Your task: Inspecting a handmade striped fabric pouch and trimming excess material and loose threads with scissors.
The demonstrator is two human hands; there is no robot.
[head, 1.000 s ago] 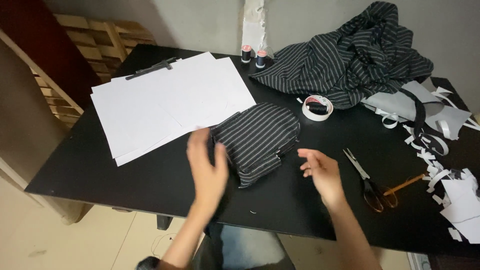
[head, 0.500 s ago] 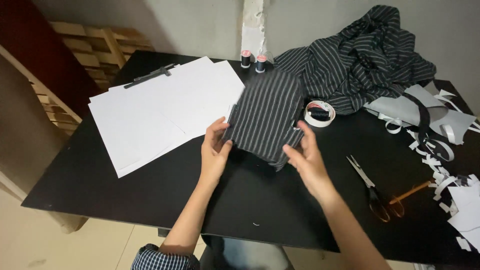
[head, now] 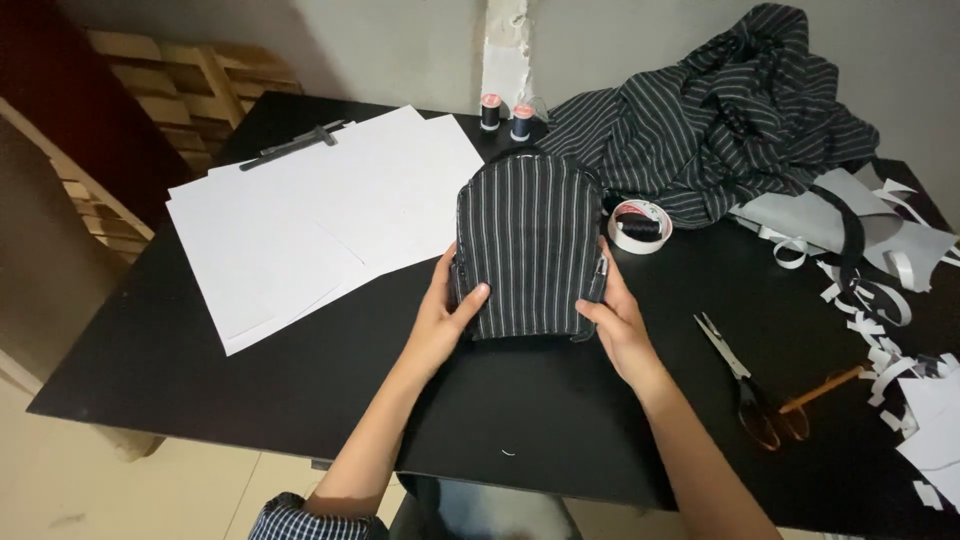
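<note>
I hold a small black pinstriped fabric bag (head: 530,245) with a rounded top, upright above the black table (head: 200,380). My left hand (head: 445,320) grips its lower left side, thumb across the front. On the lower right edge my right hand (head: 615,325) clasps it, fingers wrapped behind. A zipper pull shows at the bag's right side.
Large white paper sheets (head: 310,215) with a black pen (head: 295,145) lie to the left. Two thread spools (head: 505,115), a tape roll (head: 638,227) and a heap of striped cloth (head: 720,120) sit behind. Scissors (head: 750,385) and paper scraps (head: 900,330) lie at right.
The striped piece was lying crumpled on the table; both hands picked it up, turned it and now hold it upright and straight, showing its rounded bag shape.
</note>
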